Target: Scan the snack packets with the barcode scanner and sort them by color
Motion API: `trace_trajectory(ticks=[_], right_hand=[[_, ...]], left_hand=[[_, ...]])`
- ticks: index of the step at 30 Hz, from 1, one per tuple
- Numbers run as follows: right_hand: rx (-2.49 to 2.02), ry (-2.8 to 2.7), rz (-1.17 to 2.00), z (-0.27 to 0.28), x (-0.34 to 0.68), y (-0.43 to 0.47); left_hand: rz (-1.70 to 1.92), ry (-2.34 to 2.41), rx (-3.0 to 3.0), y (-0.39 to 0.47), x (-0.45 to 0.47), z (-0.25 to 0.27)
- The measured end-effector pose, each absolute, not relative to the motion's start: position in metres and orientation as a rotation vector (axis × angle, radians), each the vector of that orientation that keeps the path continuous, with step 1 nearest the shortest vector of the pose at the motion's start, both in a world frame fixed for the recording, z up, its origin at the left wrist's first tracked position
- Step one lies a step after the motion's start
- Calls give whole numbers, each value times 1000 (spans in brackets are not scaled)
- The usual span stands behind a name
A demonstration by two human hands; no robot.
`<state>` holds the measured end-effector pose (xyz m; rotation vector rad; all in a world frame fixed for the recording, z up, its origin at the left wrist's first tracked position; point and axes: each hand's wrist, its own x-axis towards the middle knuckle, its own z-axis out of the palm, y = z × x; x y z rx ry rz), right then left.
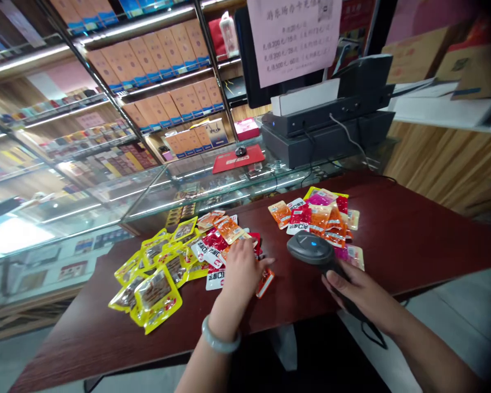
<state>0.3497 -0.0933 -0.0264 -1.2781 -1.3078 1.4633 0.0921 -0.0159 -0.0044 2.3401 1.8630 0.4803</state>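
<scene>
My right hand [354, 286] is wrapped round the handle of a dark grey barcode scanner [311, 247], which has a small blue light on top. My left hand [243, 267], with a pale bangle on the wrist, reaches onto a pile of small red, white and orange snack packets [216, 240]. Its thumb sticks out to the side, and the fingertips are partly hidden among the packets. Left of that pile lie several yellow-edged snack packets [157, 289]. A second heap of mixed packets [321, 213] sits behind the scanner, one pink packet close beside it.
Everything lies on a dark red-brown table [409, 224]. Beyond it stands a glass display counter [159, 185] with a red mat [239, 158], a mouse [240, 151] and a cash register [311, 131]. Shelves of boxes [147, 60] line the back. The scanner's cable [374, 334] hangs at the front edge.
</scene>
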Motion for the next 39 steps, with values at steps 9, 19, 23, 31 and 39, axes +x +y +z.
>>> trace_trajectory(ticks=[9,19,23,31,39], right_hand=[[-1217,-1448,1524,-31,324,-88],[-1222,-1475,1519,-29,325,-92],[-1210,-1445,1527,-30,329,-94],[-1271,-1270,1482,-33,346,-102],[-1200,-1284,1474,-34,349,-102]], left_hand=[[216,2319,2292,-40,37,-15],[505,2089,1826,-24,51,-19],[731,1984,1743,-8,61,-12],[524,1954,2088,2,87,13],[883,1500,1571,21,94,-48]])
